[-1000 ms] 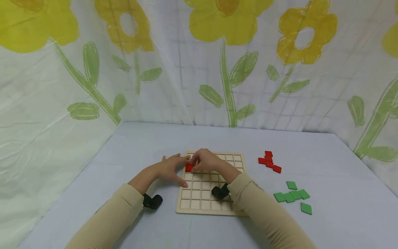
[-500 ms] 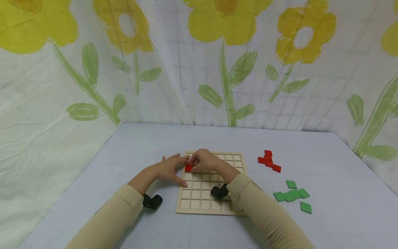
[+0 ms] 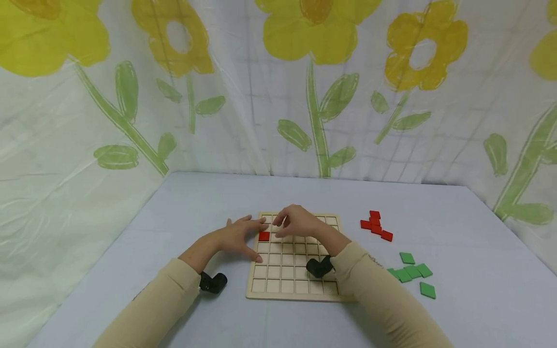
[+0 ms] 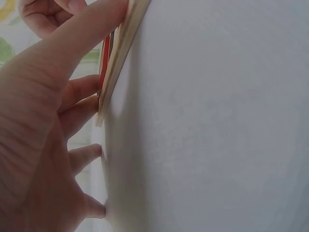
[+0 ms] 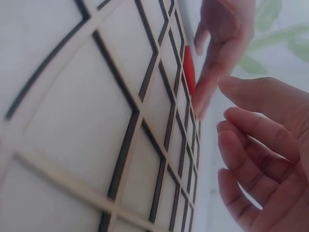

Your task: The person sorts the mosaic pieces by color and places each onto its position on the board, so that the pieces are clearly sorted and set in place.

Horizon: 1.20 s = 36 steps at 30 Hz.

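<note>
A wooden grid board [image 3: 274, 296] lies on the table, with one red square tile [image 3: 264, 236] in a cell of its left column. My left hand [image 3: 237, 237] spreads over the board's left edge, thumb and fingertips resting at the frame around that tile. In the left wrist view the thumb of the left hand [image 4: 53, 96] lies along the board's edge [image 4: 120, 58]. My right hand [image 3: 300, 224] hovers over the upper cells, right of the red tile, its fingers loosely bent. The right wrist view shows nothing between the thumb and fingers of the right hand [image 5: 270, 150].
Several red tiles [image 3: 375, 223] lie in a loose cluster right of the board. Nearer the front, several green tiles [image 3: 412, 271] lie partly behind the right sleeve [image 3: 374, 285]. A flowered curtain [image 3: 243, 121] hangs behind the table [image 3: 209, 193].
The right hand has let go of the red tile, which stays in its cell, and has lifted away to the right. The left hand keeps its place.
</note>
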Each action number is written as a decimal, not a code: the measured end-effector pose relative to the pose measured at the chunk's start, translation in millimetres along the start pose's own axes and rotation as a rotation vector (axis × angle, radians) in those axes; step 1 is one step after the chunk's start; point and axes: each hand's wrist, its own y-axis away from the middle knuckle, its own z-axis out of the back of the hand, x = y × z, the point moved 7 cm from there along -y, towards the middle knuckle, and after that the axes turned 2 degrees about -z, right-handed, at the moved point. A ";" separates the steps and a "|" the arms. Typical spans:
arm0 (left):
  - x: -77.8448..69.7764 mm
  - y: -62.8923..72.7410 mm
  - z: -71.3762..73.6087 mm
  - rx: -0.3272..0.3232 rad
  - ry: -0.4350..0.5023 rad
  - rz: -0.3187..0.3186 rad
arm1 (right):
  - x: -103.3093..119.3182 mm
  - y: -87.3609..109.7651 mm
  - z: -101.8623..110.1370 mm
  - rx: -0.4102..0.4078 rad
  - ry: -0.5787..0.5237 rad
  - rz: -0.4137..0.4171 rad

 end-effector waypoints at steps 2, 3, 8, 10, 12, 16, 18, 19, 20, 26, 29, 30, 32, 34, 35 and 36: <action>-0.8 -0.6 -0.2 0.000 0.001 -0.004 | -3.9 4.3 2.9 -0.006 -0.005 -0.002; -1.2 -0.9 -0.4 0.000 -0.001 -0.008 | -5.5 6.9 4.2 -0.009 -0.005 -0.003; -2.8 -1.3 -1.7 0.004 0.000 -0.011 | -13.9 22.4 12.9 -0.028 0.013 0.000; -2.5 -0.7 -1.7 0.004 -0.002 -0.001 | -17.9 28.1 17.8 -0.042 0.019 0.003; -2.2 -0.4 -1.3 0.001 -0.010 0.005 | -22.1 33.6 23.2 -0.055 0.021 0.006; -1.1 -0.3 -1.6 0.001 -0.015 0.019 | -30.7 44.5 34.6 -0.081 0.017 0.033; -1.2 -0.3 -2.0 0.001 -0.012 0.015 | -35.5 50.5 40.4 -0.096 0.021 0.048; -1.3 -0.5 -2.3 0.002 -0.008 0.013 | -37.6 54.0 43.5 -0.104 0.026 0.052; -1.5 -0.7 -2.5 0.000 -0.005 0.008 | -40.2 57.3 46.5 -0.111 0.028 0.053; -0.6 -1.5 -2.9 -0.002 0.000 0.003 | -52.7 77.7 64.7 -0.136 0.021 0.012; -0.2 -1.5 -2.5 -0.006 -0.006 0.004 | -58.6 87.0 74.3 -0.151 0.001 -0.020; -0.4 -1.6 -2.4 -0.009 -0.003 0.001 | -61.0 89.8 77.4 -0.156 0.003 -0.031; -0.4 -1.4 -2.3 -0.007 -0.007 0.000 | -66.2 95.0 82.9 -0.163 0.006 -0.050; -0.9 -1.1 -2.1 -0.008 -0.007 -0.004 | -71.9 99.9 87.6 -0.165 0.002 -0.073; -0.8 -1.0 -2.0 -0.008 -0.007 -0.004 | -74.6 102.1 90.0 -0.169 0.005 -0.078; -1.0 -0.7 -1.7 -0.010 -0.008 -0.005 | -77.4 104.2 92.2 -0.174 0.001 -0.085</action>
